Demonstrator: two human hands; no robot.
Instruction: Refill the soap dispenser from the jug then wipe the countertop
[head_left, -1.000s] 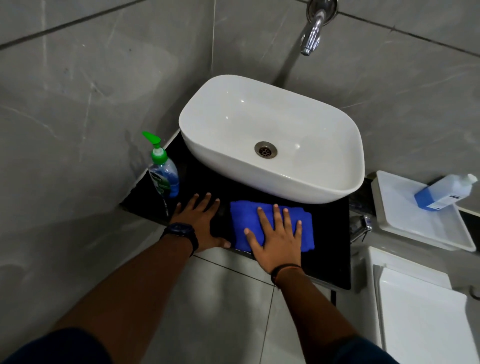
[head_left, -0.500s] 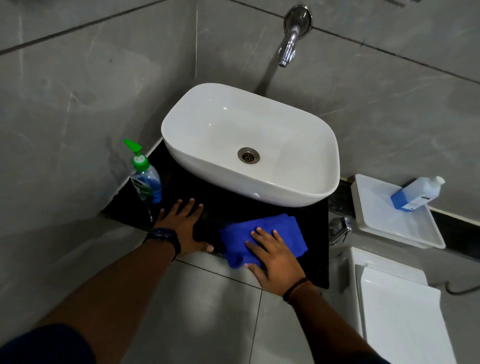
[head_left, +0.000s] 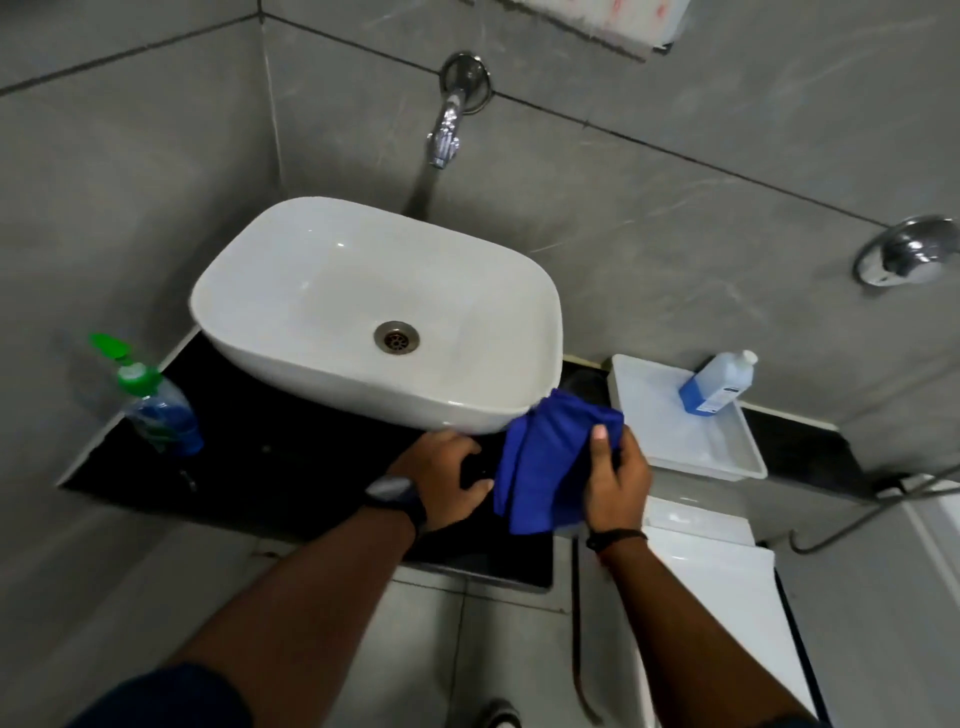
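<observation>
Gripping blue cloth in my right hand, lower centre; left hand spread flat on black surface beside it.

1 head view, looking steeply down, close over basin; edges probably wide-angle warped.

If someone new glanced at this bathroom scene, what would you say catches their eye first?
Most likely the bright blue cloth, bunched in the right hand at the right end of the black countertop, with the left hand beside it. Next comes the big white basin sitting on that counter under the wall tap. The green-topped soap dispenser stands at the counter's left end.
</observation>
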